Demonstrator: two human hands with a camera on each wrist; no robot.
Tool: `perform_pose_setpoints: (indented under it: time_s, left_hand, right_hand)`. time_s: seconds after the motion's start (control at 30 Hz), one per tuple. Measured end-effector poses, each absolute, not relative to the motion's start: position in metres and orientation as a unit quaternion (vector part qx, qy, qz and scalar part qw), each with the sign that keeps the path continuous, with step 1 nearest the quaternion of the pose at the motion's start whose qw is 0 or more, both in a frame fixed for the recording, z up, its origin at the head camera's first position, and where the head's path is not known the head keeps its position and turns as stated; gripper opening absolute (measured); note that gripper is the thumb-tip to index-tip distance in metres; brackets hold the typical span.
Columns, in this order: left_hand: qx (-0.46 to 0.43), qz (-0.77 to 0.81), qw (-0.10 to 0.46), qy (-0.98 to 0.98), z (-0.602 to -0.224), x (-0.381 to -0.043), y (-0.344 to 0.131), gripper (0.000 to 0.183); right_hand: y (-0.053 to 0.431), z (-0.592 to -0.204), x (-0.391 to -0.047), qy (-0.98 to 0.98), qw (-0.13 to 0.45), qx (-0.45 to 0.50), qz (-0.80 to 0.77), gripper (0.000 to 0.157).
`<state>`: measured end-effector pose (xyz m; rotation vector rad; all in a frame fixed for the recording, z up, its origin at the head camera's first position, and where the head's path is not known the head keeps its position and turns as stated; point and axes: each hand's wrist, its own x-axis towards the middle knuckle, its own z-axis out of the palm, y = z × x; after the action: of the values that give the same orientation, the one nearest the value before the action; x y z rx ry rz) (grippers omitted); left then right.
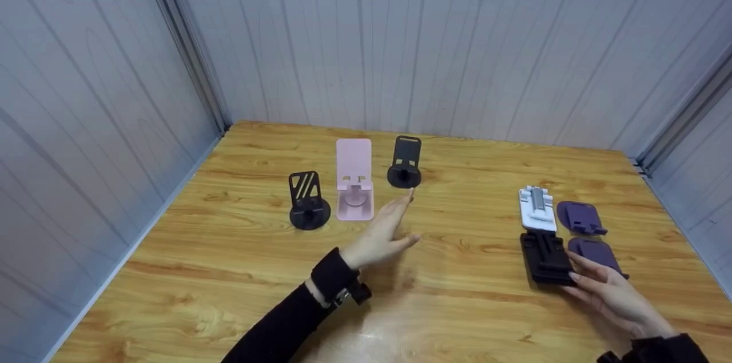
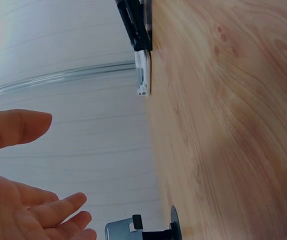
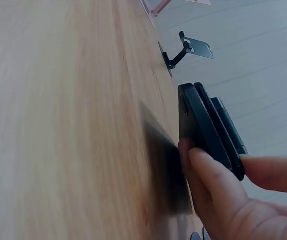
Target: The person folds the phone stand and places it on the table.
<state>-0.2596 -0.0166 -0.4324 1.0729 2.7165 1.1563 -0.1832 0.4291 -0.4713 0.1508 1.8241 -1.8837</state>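
Observation:
At the right of the head view, my right hand (image 1: 615,294) pinches the near right corner of a folded black phone stand (image 1: 546,257). In the right wrist view the stand (image 3: 206,130) is tilted, its near end lifted off the wood above its shadow, with the thumb on one face and fingers under the other. My left hand (image 1: 380,237) hovers over the middle of the table, fingers extended and thumb apart, holding nothing. Just beyond its fingertips stands an unfolded dark phone stand (image 1: 406,163) on a round base.
Left of it stand an unfolded pink phone stand (image 1: 354,180) and a black one with slanted slots (image 1: 307,203). A folded white stand (image 1: 537,208) lies beyond the black one; two folded purple stands, one farther (image 1: 582,218) and one nearer (image 1: 597,254), lie right. Pale panels wall the wooden table (image 1: 457,294).

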Motion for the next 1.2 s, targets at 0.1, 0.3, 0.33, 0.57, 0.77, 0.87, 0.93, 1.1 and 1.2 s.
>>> perform_pose_setpoints:
  time_s: [0.1,0.3,0.33,0.57,0.77,0.87,0.93,1.1,1.2]
  left_hand:
    - [0.344,0.374,0.000,0.861,-0.432,-0.259,-0.017,0.085]
    - [0.340,0.370,0.004,0.865,-0.433,-0.259,-0.017,0.086]
    - [0.338,0.368,0.006,0.866,-0.433,-0.259,-0.017,0.086]
    - [0.322,0.365,0.024,0.873,-0.432,-0.257,-0.017,0.087]
    - [0.322,0.363,0.032,0.874,-0.433,-0.257,-0.016,0.086]
    - [0.321,0.364,0.035,0.873,-0.433,-0.257,-0.016,0.086]
    - [0.321,0.364,0.036,0.874,-0.433,-0.257,-0.016,0.086]
    - [0.320,0.362,0.038,0.875,-0.434,-0.256,-0.015,0.085]
    - [0.320,0.364,0.041,0.874,-0.434,-0.256,-0.015,0.085]
  right_hand:
    - [0.427,-0.468,-0.182,0.683,0.258,0.055,-0.682,0.081]
    - [0.419,-0.459,-0.180,0.712,0.260,0.076,-0.648,0.078]
    - [0.417,-0.458,-0.179,0.715,0.260,0.075,-0.645,0.079]
    - [0.404,-0.448,-0.171,0.747,0.260,0.056,-0.610,0.089]
    - [0.389,-0.452,-0.172,0.909,0.131,-0.016,-0.395,0.090]
    - [0.381,-0.456,-0.176,0.968,0.044,-0.032,-0.244,0.086]
    - [0.376,-0.455,-0.179,0.981,0.027,-0.028,-0.191,0.087]
    - [0.363,-0.452,-0.188,0.989,0.058,0.005,-0.133,0.104]
    - [0.357,-0.451,-0.190,0.992,0.060,0.013,-0.106,0.105]
